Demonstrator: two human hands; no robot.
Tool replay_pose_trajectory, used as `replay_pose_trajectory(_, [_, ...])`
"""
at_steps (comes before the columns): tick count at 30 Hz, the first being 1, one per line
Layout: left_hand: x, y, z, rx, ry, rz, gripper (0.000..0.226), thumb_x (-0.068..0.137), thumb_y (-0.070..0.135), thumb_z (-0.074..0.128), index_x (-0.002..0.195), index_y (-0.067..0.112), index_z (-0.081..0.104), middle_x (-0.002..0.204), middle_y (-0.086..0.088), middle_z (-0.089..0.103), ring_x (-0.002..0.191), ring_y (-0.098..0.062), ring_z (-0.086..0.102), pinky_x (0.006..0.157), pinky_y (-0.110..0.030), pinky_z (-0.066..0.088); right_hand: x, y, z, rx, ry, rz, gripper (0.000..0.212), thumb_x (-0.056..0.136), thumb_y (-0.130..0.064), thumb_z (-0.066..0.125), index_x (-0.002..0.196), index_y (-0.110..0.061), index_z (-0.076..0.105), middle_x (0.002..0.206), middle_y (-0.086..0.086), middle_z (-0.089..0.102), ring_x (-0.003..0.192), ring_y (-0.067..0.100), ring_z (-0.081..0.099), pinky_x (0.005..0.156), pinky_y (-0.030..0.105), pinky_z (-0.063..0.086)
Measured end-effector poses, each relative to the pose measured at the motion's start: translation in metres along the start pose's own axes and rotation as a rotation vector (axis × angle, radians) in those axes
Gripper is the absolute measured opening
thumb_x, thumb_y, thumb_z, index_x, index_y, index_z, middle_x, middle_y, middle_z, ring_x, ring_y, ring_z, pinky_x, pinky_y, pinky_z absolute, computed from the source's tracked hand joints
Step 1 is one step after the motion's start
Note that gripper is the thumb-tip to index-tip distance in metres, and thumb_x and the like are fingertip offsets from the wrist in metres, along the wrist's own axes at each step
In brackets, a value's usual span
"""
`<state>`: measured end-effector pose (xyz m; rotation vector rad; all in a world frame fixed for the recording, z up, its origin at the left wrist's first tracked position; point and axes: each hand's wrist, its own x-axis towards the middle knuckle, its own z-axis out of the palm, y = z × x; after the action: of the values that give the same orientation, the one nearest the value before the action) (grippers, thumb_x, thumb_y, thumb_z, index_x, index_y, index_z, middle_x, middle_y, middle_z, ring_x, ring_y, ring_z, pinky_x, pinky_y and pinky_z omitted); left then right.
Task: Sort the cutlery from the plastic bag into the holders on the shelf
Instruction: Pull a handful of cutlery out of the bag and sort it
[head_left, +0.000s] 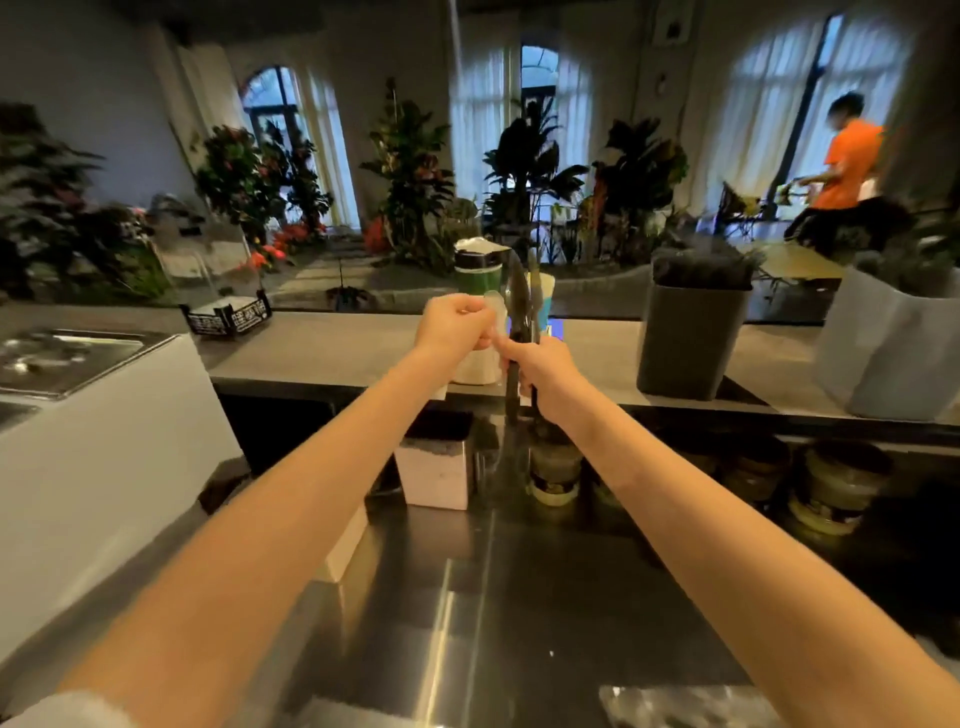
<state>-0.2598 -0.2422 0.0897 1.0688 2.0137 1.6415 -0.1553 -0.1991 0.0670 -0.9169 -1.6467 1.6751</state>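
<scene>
Both my arms reach forward over the steel counter to the grey shelf (332, 348). My right hand (545, 371) grips a bundle of dark plastic cutlery (518, 301), a spoon bowl and a fork pointing up, handles sticking out below the fist. My left hand (457, 323) pinches a thin clear plastic wrapper (496, 312) at the tops of that cutlery. Behind the hands stands a white cylindrical holder (475, 366) with a green-and-white container (478, 265) above it. The plastic bag (685, 704) lies at the bottom right of the counter.
A dark grey bin (691, 338) and a pale grey planter (893, 348) stand on the shelf to the right. A black crate (228, 317) sits at the left. Below the shelf are a white box (436, 473) and stacked bowls (836, 488). A person in orange stands far right.
</scene>
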Motion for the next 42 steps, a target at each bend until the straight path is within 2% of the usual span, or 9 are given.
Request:
replay_pose_trajectory(8, [0.084, 0.01, -0.018, 0.231, 0.031, 0.268, 0.01, 0.089, 0.006, 0.055, 0.092, 0.014, 0.06, 0.076, -0.01, 0.068, 0.075, -0.021, 0.066, 0.077, -0.037, 0.057, 0.077, -0.041, 0.019, -0.031, 0.08, -0.035, 0.012, 0.09, -0.02, 0.062, 0.09, -0.009, 0.059, 0.065, 0.0, 0.052, 0.049, 0.008, 0.035, 0.042, 0.018, 0.029])
replay_pose_trajectory(12, [0.113, -0.003, -0.02, 0.407, 0.144, 0.389, 0.012, 0.091, 0.008, 0.05, 0.094, 0.012, 0.061, 0.083, -0.011, 0.067, 0.081, -0.027, 0.063, 0.074, -0.036, 0.052, 0.11, -0.05, 0.026, -0.164, 0.082, -0.081, 0.023, 0.09, -0.016, 0.062, 0.068, -0.012, 0.055, 0.06, 0.0, 0.052, 0.044, 0.009, 0.033, 0.035, 0.015, 0.026])
replay_pose_trajectory(20, [0.14, -0.047, -0.009, 0.747, -0.071, 0.175, 0.024, 0.086, 0.031, 0.067, 0.103, 0.015, 0.071, 0.099, -0.004, 0.069, 0.094, -0.021, 0.062, 0.085, -0.037, 0.052, 0.138, -0.025, 0.013, -0.29, 0.058, -0.047, 0.018, 0.092, -0.021, 0.061, 0.078, -0.012, 0.055, 0.067, 0.001, 0.056, 0.054, 0.01, 0.04, 0.046, 0.02, 0.032])
replay_pose_trajectory(24, [0.137, -0.048, -0.007, 0.611, 0.003, 0.175, 0.023, 0.088, 0.026, 0.064, 0.107, 0.013, 0.069, 0.101, -0.005, 0.069, 0.096, -0.021, 0.062, 0.084, -0.034, 0.05, 0.134, -0.022, 0.008, -0.285, 0.015, -0.019, 0.024, 0.094, -0.028, 0.057, 0.078, -0.01, 0.057, 0.071, -0.001, 0.057, 0.053, 0.008, 0.037, 0.047, 0.018, 0.032])
replay_pose_trajectory(27, [0.127, -0.036, -0.003, 0.315, 0.039, 0.149, 0.022, 0.094, 0.02, 0.05, 0.092, 0.008, 0.069, 0.095, -0.01, 0.068, 0.088, -0.021, 0.058, 0.079, -0.032, 0.045, 0.126, -0.024, 0.005, -0.227, -0.033, 0.012, 0.023, 0.097, -0.028, 0.052, 0.097, -0.008, 0.062, 0.074, 0.0, 0.058, 0.05, 0.008, 0.033, 0.041, 0.016, 0.03])
replay_pose_trajectory(31, [0.097, -0.007, 0.013, -0.152, -0.158, -0.154, 0.016, 0.096, 0.022, 0.051, 0.085, 0.015, 0.06, 0.085, -0.001, 0.062, 0.078, -0.014, 0.057, 0.08, -0.03, 0.05, 0.108, -0.023, -0.005, -0.051, -0.173, 0.025, 0.021, 0.098, -0.028, 0.048, 0.093, -0.009, 0.057, 0.064, 0.0, 0.051, 0.041, 0.004, 0.033, 0.037, 0.015, 0.029])
replay_pose_trajectory(34, [0.076, 0.003, 0.022, -0.22, -0.25, -0.189, 0.015, 0.094, 0.019, 0.055, 0.104, 0.011, 0.064, 0.089, -0.002, 0.064, 0.075, -0.009, 0.057, 0.062, -0.018, 0.045, 0.087, -0.022, -0.02, 0.058, -0.269, 0.025, 0.022, 0.1, -0.027, 0.045, 0.085, -0.011, 0.051, 0.058, -0.003, 0.047, 0.041, 0.003, 0.036, 0.041, 0.014, 0.03])
replay_pose_trajectory(38, [0.05, 0.014, 0.036, -0.288, -0.252, -0.196, 0.01, 0.093, 0.018, 0.058, 0.085, 0.02, 0.063, 0.083, 0.001, 0.064, 0.074, -0.008, 0.058, 0.06, -0.017, 0.047, 0.052, -0.017, -0.047, 0.139, -0.349, -0.01, 0.025, 0.099, -0.031, 0.042, 0.096, -0.008, 0.051, 0.064, -0.002, 0.051, 0.045, 0.005, 0.037, 0.045, 0.014, 0.031])
replay_pose_trajectory(42, [0.02, 0.021, 0.062, -0.362, -0.308, -0.24, 0.009, 0.094, 0.018, 0.057, 0.094, 0.016, 0.066, 0.087, -0.001, 0.066, 0.09, -0.016, 0.063, 0.087, -0.031, 0.052, 0.022, -0.01, -0.069, 0.253, -0.347, 0.008, 0.053, 0.097, -0.055, 0.023, 0.096, -0.012, 0.055, 0.058, -0.005, 0.054, 0.04, 0.004, 0.034, 0.04, 0.013, 0.027])
